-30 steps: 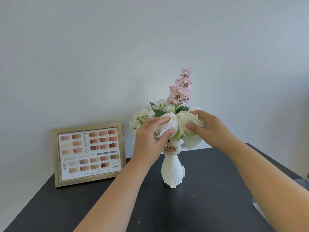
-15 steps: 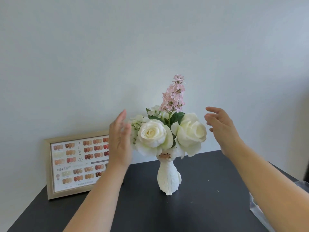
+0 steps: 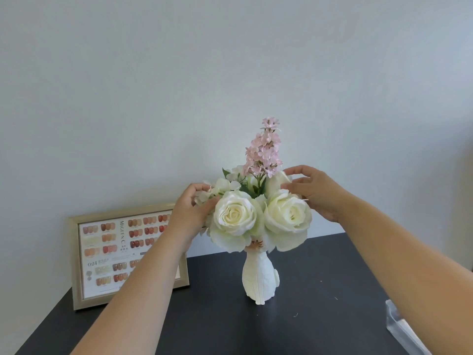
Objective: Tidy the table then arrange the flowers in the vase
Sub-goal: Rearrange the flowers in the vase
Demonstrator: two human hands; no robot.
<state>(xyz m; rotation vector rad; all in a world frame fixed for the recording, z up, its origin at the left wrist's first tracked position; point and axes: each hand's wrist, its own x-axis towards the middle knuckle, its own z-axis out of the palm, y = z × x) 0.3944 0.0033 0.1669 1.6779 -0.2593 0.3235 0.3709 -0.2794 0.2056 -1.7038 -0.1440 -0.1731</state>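
Fingers (image 3: 202, 190) of both hands touch flowers (image 3: 261, 216) from either side.

Dark table (image 3: 320, 265) is carrying three items. White vase (image 3: 260, 279) is standing upright near centre. Framed chart (image 3: 107, 254) is leaning at back left, against the wall. Clear plastic piece (image 3: 401, 329) is lying at right edge, well apart from vase.

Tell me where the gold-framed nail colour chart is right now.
In the head view, the gold-framed nail colour chart stands at the black table's back-left, against the wall, left of the white cat-shaped vase, partly behind the left forearm.
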